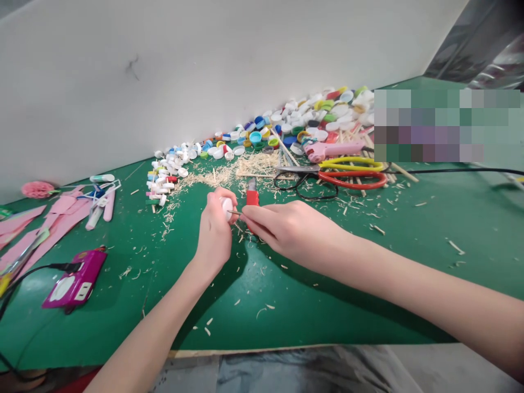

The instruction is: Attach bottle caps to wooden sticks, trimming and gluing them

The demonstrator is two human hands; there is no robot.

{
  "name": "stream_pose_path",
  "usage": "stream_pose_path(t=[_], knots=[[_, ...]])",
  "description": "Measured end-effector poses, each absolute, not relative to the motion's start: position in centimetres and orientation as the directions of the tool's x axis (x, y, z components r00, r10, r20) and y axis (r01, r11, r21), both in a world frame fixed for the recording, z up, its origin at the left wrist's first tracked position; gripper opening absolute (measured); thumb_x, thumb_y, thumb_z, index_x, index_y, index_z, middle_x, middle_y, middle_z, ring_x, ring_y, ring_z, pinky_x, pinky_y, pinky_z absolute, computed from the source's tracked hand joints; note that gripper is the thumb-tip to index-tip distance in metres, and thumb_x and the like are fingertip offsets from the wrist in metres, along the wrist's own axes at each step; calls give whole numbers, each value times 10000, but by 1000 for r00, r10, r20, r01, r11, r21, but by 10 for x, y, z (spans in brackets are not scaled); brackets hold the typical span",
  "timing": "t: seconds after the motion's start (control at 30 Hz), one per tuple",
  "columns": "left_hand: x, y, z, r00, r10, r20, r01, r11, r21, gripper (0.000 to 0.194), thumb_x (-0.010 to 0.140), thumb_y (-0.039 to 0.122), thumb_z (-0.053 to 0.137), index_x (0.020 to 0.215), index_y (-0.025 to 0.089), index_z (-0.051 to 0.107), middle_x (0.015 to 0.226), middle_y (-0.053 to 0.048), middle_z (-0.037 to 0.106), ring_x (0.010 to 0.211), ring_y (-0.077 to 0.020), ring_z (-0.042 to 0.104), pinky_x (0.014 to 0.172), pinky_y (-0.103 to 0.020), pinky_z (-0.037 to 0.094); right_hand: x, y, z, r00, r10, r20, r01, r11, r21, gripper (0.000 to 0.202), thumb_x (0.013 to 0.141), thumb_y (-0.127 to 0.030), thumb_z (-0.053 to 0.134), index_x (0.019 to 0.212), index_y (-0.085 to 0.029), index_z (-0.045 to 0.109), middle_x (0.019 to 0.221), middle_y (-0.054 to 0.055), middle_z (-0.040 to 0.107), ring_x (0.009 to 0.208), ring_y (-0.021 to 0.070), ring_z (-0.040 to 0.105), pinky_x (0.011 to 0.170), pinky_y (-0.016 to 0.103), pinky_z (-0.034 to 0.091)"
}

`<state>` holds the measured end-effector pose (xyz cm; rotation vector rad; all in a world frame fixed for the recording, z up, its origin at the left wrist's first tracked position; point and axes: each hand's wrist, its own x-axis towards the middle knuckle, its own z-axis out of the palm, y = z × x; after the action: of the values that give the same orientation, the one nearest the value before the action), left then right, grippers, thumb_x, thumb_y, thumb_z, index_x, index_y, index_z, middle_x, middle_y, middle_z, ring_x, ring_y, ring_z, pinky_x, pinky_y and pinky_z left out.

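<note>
A white bottle cap (226,208) is gripped in my left hand (216,226), its fingers curled around the cap. My right hand (282,224) pinches a thin, dark pointed rod (234,212), whose far end meets the face of the cap. Most of that rod is hidden in my fingers, so its exact kind is unclear. Just behind my right fingertips lies a red utility knife (252,197) with its blade pointing away from me. Wood shavings (221,176) are heaped beyond both hands.
Bottle caps of many colours (295,123) lie piled along the wall. Caps on short sticks (164,183) stand left of the shavings. To the right are scissors (352,172) and a pink glue gun (333,150). A purple power adapter (77,278) and pink strips (61,218) lie left.
</note>
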<state>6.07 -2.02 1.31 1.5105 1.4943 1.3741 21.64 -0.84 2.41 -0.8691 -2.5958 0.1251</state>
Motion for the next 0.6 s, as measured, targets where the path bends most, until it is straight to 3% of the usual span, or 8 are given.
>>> stream_pose_path(t=[0.4, 0.6], knots=[[62, -21, 13, -163, 961, 224, 251, -179, 951, 460, 953, 412, 201, 673, 206, 501, 555, 16, 402, 482, -102, 362, 440, -220, 278, 215, -9, 27, -694, 622, 363, 533, 782, -323, 295, 967, -279, 338, 863, -138, 576, 607, 5, 504, 545, 91, 449, 521, 228, 257], [59, -13, 14, -151, 979, 133, 2, -134, 991, 292, 901, 422, 356, 769, 214, 513, 653, 20, 466, 537, -86, 427, 501, -205, 362, 220, -2, 28, -658, 635, 404, 509, 771, -382, 310, 967, -309, 351, 857, -135, 582, 685, 19, 567, 592, 92, 490, 552, 228, 286]])
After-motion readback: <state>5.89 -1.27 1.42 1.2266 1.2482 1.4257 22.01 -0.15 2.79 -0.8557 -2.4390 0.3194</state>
